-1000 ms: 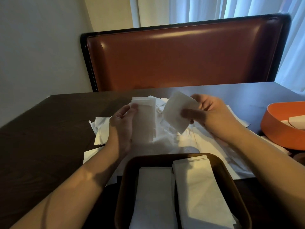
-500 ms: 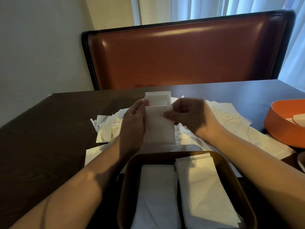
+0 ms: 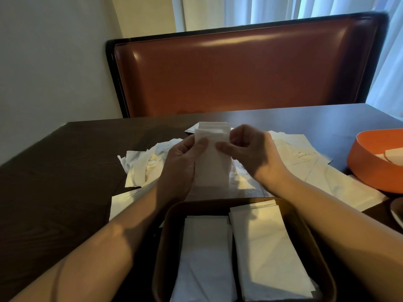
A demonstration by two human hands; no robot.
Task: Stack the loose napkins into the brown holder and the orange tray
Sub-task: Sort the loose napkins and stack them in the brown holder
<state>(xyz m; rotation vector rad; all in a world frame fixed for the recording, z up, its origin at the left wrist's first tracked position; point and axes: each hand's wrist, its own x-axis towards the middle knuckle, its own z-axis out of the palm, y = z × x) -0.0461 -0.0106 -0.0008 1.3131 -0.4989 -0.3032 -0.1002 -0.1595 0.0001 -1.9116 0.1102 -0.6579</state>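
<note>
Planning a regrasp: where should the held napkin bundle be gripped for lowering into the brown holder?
Grip the napkin bundle by its long side edges at mid-height, as the left hand and right hand do now. It stands upright, so side pinches probably keep the edges aligned over the brown holder.

A small napkin stack (image 3: 212, 162) is held between the fingers of the left hand (image 3: 178, 168) and right hand (image 3: 253, 155); loose napkins (image 3: 305, 168) are spread beneath and behind the fingers; the holder (image 3: 172, 216) is set nearer, two napkin piles (image 3: 268, 247) laid inside; the tray (image 3: 370, 168) is placed far right.
</note>
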